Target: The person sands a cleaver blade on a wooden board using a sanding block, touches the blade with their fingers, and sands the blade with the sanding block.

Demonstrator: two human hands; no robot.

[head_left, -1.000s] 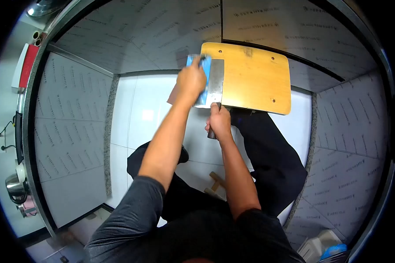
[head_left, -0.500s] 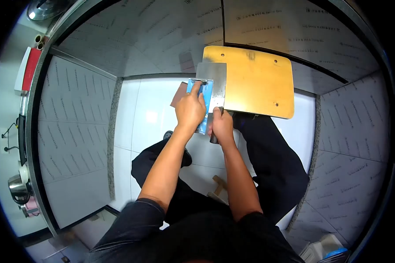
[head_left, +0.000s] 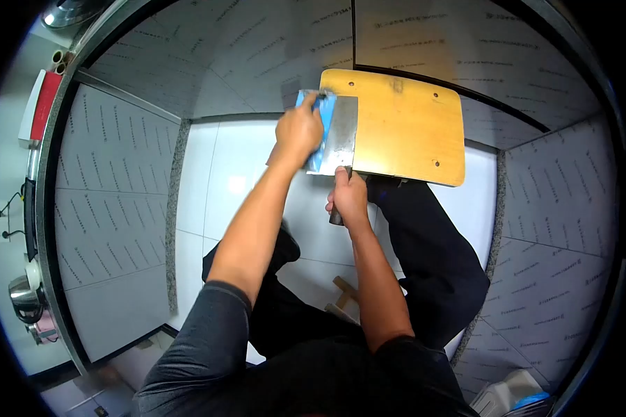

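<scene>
A wide metal cleaver [head_left: 342, 135] lies flat over the left edge of a yellow wooden stool top [head_left: 410, 128], its blade pointing away from me. Its dark handle is in my right hand [head_left: 348, 198], thumb on top near the blade. My left hand [head_left: 300, 133] grips a blue flat block [head_left: 322, 132], which rests along the left part of the blade, with the index finger stretched towards its far end. The underside of the block and the blade's left edge are hidden.
White floor tiles [head_left: 240, 160] lie below, between my legs in dark trousers. A small wooden piece [head_left: 344, 292] is on the floor. Grey patterned cabinet panels [head_left: 115, 167] surround me. At the left edge are a red and white box [head_left: 45, 104] and a metal kettle [head_left: 24, 299].
My left hand first slid the blue block towards me along the blade, then back away to the far end. My right hand has stayed on the cleaver's handle. The view shifted slightly.
</scene>
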